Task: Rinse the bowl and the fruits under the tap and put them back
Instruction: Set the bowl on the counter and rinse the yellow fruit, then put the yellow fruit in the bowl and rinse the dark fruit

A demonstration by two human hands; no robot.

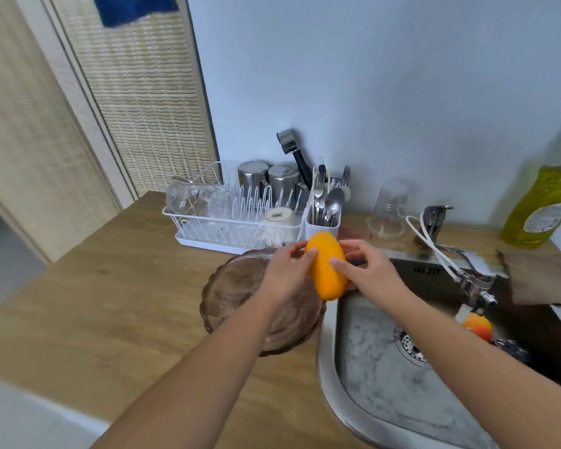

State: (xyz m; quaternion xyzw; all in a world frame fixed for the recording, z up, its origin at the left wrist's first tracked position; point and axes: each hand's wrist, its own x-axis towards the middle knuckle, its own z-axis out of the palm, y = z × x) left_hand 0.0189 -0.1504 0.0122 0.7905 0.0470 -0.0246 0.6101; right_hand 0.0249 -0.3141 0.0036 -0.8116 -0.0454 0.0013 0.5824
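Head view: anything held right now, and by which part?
A mango, between both hands: the left hand grips its left side, the right hand its right side, about mid-length.

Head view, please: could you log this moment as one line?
left hand, right hand: hold mango | bowl: on counter | other fruit: in sink below tap

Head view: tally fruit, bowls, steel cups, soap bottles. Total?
Fruit: 2 (mango, orange-red fruit)
Bowls: 1
Steel cups: 2
Soap bottles: 1
Total: 6
Dark lump in the sink: too blurred, not counted.
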